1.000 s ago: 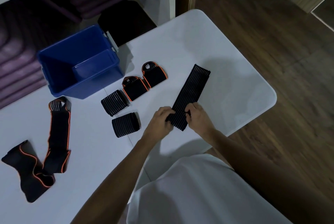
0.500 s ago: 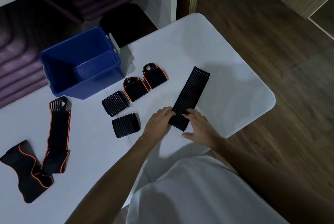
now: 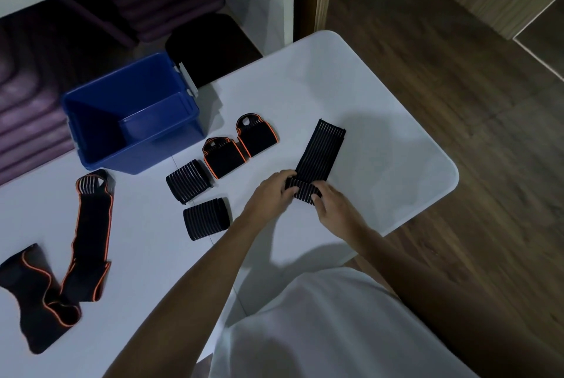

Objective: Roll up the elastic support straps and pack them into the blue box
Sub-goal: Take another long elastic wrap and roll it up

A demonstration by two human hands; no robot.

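Note:
A black ribbed strap (image 3: 320,151) lies flat on the white table (image 3: 381,164), its near end turned into a small roll. My left hand (image 3: 270,197) grips the roll's left end and my right hand (image 3: 331,203) grips its right end. Two rolled ribbed straps (image 3: 188,180) (image 3: 206,219) sit to the left. Beside them lie two rolled orange-trimmed straps (image 3: 222,157) (image 3: 256,138). The open blue box (image 3: 91,145) stands at the back left. A long orange-trimmed strap (image 3: 90,234) lies unrolled at far left, next to another dark one (image 3: 33,295).
The table's rounded right corner (image 3: 448,173) ends above a wooden floor. Behind the blue box are a dark stool (image 3: 210,44) and purple folded items on a low shelf (image 3: 158,2). My white shirt fills the bottom of the view.
The roll at the strap's near end has grown and the flat part is shorter. Both hands have shifted slightly away from me with the roll.

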